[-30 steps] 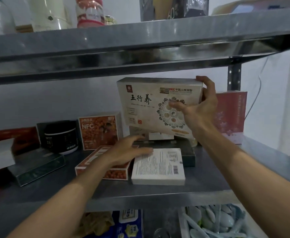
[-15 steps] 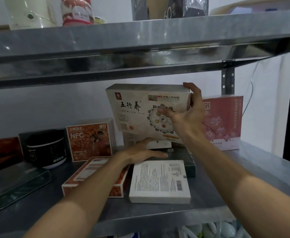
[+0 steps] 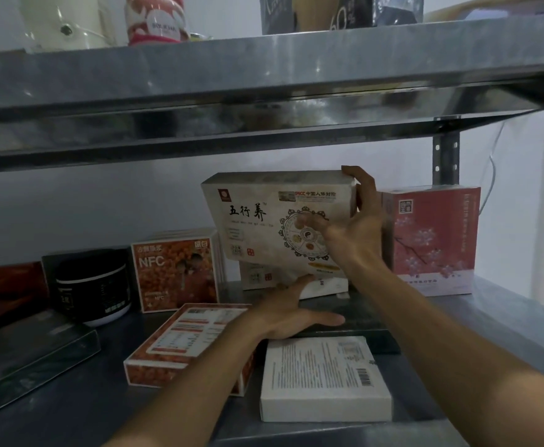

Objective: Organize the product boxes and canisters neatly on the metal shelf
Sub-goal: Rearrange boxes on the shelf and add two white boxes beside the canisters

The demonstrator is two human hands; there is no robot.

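While the black canister [image 3: 93, 285] and upright NFC box [image 3: 177, 272] stand at nine o'clock on the metal shelf [image 3: 503, 324], my left hand [image 3: 293, 314] lies flat, fingers straight, on a dark box [image 3: 367, 330] at six o'clock of the cream box [image 3: 264, 227]. My right hand [image 3: 357, 227] clasps that box's right end, holding it tilted above the shelf. I should level it, steady its bottom edge from below, and stand it flush beside the pink blossom box [image 3: 432, 240] at three o'clock.

A white cable [image 3: 493, 179] hangs against the wall [image 3: 86, 208].
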